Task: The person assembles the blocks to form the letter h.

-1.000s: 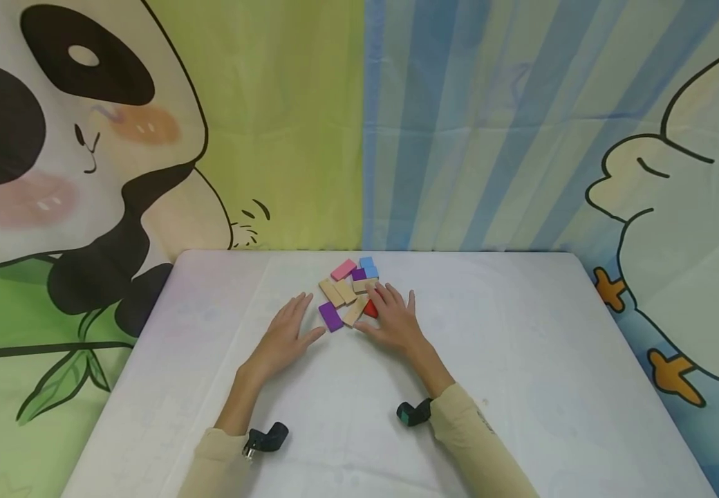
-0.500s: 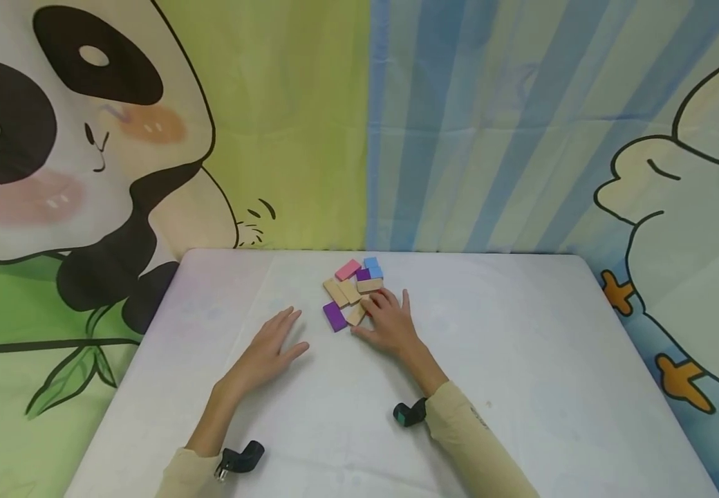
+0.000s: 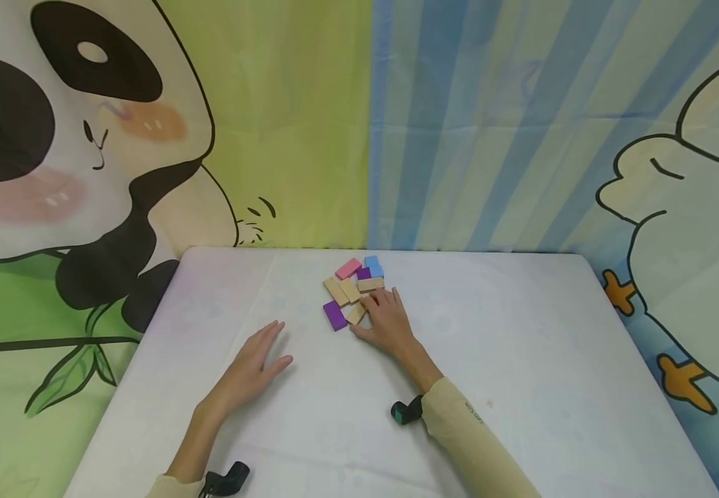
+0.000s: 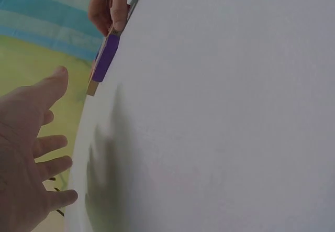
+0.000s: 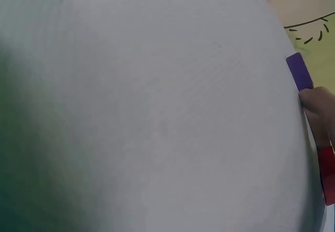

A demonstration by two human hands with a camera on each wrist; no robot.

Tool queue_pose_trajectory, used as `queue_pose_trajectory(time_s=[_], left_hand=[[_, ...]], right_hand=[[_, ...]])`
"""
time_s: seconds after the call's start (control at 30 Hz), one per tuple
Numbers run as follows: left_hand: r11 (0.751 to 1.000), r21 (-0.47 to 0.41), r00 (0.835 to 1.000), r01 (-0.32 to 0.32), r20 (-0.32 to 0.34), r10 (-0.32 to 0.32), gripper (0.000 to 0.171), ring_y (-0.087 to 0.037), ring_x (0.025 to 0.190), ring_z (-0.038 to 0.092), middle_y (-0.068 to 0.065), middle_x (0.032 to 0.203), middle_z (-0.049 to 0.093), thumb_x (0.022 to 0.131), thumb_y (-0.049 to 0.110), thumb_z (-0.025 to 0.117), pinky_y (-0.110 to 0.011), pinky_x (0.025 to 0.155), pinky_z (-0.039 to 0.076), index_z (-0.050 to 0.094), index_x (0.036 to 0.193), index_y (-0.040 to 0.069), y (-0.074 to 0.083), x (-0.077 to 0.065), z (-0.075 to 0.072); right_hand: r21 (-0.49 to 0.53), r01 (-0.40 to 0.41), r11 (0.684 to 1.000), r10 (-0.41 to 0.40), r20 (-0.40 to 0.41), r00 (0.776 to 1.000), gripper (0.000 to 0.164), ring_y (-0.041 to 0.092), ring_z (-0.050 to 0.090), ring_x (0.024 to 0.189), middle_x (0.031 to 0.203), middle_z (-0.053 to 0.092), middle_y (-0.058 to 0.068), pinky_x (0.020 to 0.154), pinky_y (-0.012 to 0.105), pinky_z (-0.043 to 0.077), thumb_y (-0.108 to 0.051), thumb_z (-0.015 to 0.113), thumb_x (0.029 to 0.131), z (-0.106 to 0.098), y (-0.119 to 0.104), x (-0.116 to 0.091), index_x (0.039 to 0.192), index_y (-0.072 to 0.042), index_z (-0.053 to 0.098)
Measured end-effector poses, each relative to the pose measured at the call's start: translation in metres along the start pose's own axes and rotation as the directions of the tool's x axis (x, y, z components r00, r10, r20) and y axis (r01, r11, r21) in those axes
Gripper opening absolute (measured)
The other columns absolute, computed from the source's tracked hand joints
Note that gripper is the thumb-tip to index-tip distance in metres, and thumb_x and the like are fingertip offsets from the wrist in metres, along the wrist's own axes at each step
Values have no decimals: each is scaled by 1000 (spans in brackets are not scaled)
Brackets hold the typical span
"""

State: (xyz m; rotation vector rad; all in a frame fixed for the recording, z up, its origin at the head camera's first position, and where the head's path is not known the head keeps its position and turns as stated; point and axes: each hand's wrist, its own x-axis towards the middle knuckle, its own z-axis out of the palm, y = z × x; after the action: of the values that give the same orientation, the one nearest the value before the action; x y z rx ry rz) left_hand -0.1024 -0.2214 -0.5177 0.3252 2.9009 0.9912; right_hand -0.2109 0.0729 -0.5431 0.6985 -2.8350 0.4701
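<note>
My right hand (image 3: 387, 324) is at the near right side of a small cluster of wooden building blocks. Its thumb and curled fingers hold a plain wooden block (image 3: 357, 315) by its edges, low on the table. A red block (image 5: 326, 174) shows under that hand in the right wrist view; in the head view the hand covers it. Just left of the held block lies a large purple block (image 3: 335, 316). My left hand (image 3: 244, 370) hovers over the tabletop, left of and nearer than the cluster, fingers spread and nothing in it.
Behind the held block lie two plain blocks (image 3: 342, 290) side by side, another plain block (image 3: 370, 284), a pink block (image 3: 348, 268), a small purple block (image 3: 363, 273) and blue blocks (image 3: 373, 266). The white table (image 3: 521, 332) ends at a cartoon-printed curtain (image 3: 297, 124).
My left hand has drawn back from the cluster, toward the near left. The right hand's fingers have curled in over the plain block, covering the red block that showed beside it.
</note>
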Motion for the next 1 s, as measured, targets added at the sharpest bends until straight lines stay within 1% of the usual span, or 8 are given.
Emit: queue_pose_trajectory(time_s=[0.27, 0.37, 0.47, 0.57, 0.67, 0.77, 0.9, 1.0], left_hand=[[1000, -10, 1000, 21, 3, -21, 73, -37, 146, 26, -12, 158, 29, 93, 48, 59, -63, 114, 27, 28, 153, 20, -3, -4, -5], [1000, -5, 1000, 26, 1, -26, 74, -37, 146, 25, -12, 159, 28, 93, 50, 58, -63, 114, 27, 27, 154, 20, -6, -6, -6], [1000, -2, 1000, 31, -6, -31, 74, -37, 146, 26, -13, 158, 29, 93, 51, 57, -62, 114, 27, 28, 153, 18, -9, -8, -8], [999, 3, 999, 36, -7, -36, 73, -38, 146, 26, -13, 158, 29, 94, 50, 57, -62, 113, 28, 29, 153, 17, -12, -10, -9], [999, 7, 999, 49, -7, -49, 72, -38, 146, 25, -13, 158, 28, 94, 49, 57, -63, 113, 28, 30, 152, 16, -14, -13, -10], [998, 6, 998, 63, -6, -63, 71, -39, 145, 25, -14, 158, 28, 94, 47, 58, -63, 113, 28, 32, 152, 15, -16, -15, -13], [997, 18, 997, 75, -11, -75, 68, -40, 145, 26, -15, 157, 29, 95, 45, 58, -64, 112, 29, 35, 150, 14, -18, -19, -15], [997, 35, 997, 74, -31, -73, 64, -41, 143, 28, -17, 156, 31, 96, 44, 56, -65, 111, 30, 38, 148, 12, -20, -22, -17]], right_hand=[[45, 29, 999, -29, -1, 1000, 59, 24, 52, 119, 122, 58, 8, 120, 53, 25, -52, 71, 80, -4, 2, 2, 121, -11, 61], [130, 41, 991, -38, -25, 999, 61, 24, 53, 116, 125, 56, 10, 114, 46, 37, -45, 74, 79, -8, 2, 2, 126, -10, 59], [223, 48, 974, -42, -32, 999, 62, 23, 53, 113, 128, 52, 12, 103, 39, 49, -39, 76, 80, -10, -2, 2, 130, -9, 56], [275, 43, 960, -43, -5, 999, 61, 21, 52, 114, 130, 50, 12, 99, 36, 52, -37, 76, 80, -11, -8, 2, 131, -9, 56], [286, 39, 958, -51, 33, 998, 60, 21, 52, 117, 131, 50, 10, 99, 35, 53, -37, 76, 80, -11, -19, 3, 131, -12, 56], [266, 53, 962, -72, 61, 996, 60, 22, 54, 119, 132, 52, 10, 97, 35, 54, -39, 76, 80, -11, -31, 1, 131, -14, 57], [219, 126, 968, -144, 68, 987, 60, 21, 54, 120, 133, 55, 7, 98, 34, 53, -43, 74, 80, -9, -49, -2, 131, -16, 57], [211, 187, 959, -205, 68, 976, 61, 18, 54, 122, 134, 56, 4, 102, 33, 50, -46, 73, 81, -5, -63, -2, 131, -16, 58]])
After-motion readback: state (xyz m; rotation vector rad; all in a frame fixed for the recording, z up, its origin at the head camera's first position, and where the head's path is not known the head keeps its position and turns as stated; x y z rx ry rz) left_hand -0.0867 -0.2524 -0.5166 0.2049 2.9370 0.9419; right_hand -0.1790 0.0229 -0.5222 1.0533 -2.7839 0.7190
